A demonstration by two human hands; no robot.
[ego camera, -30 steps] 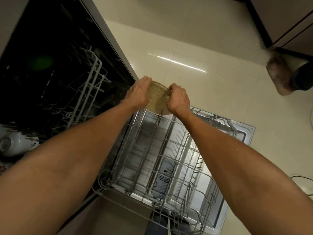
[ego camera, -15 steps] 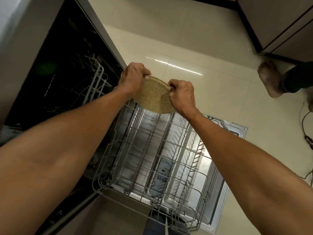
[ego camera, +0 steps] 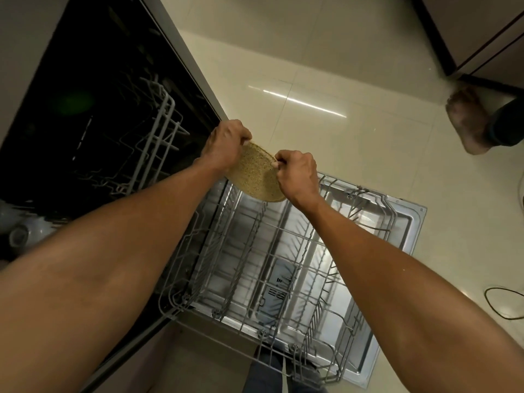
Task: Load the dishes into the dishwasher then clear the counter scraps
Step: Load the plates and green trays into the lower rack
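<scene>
Head view, looking down over open dishwasher.

Speckled tan plate held at frame centre, tilted on edge, above the far end of the pulled-out lower rack; not resting on the tines. Gripped from both sides: left hand curled over the plate's upper left rim, right hand pinching the right rim, fingers folded tight around the edge. Both forearms extended from the bottom corners of the frame toward centre.

Lower rack, grey wire, seen over the lowered dishwasher door in the lower middle and right of frame; shiny metal inner panel of the door visible through the wires. No dishes noted in the rack.

Upper rack partly slid out of the dark dishwasher cavity at upper left; contents not made out in the shadow. Pale rounded item at left edge, possibly a cup or bowl, too blurred to confirm.

Cream tiled floor across upper centre, with a streak of reflected light. Bare foot of another person at the right edge, just below dark cabinets in the upper right corner. Thin dark cable looped on the floor at lower right.
</scene>
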